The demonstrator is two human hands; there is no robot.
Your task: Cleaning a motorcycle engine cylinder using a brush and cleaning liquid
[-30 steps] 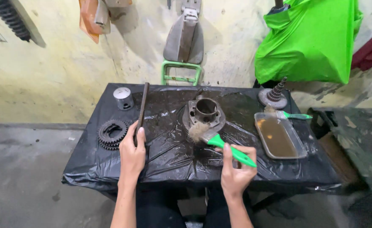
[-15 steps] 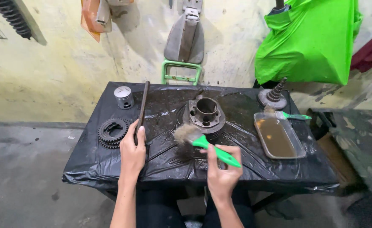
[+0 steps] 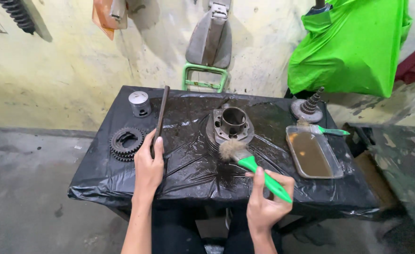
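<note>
Green-handled brush [image 3: 252, 164] is gripped in the right hand [image 3: 264, 204], bristles just in front of the metal engine cylinder [image 3: 230, 124] mid-bench [image 3: 99, 186], so I'd say it's brushing grime off that part; working round it probably needs a turn. Left hand [image 3: 148, 164] lies flat, fingers together, touching a long dark bar [image 3: 160, 115]. Can't tell what's in the murky tray [image 3: 313, 153], and the cylinder's far side is hidden.

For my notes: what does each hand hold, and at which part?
Right hand holds the brush by its green handle. Left hand holds nothing; it touches the long file.
</note>
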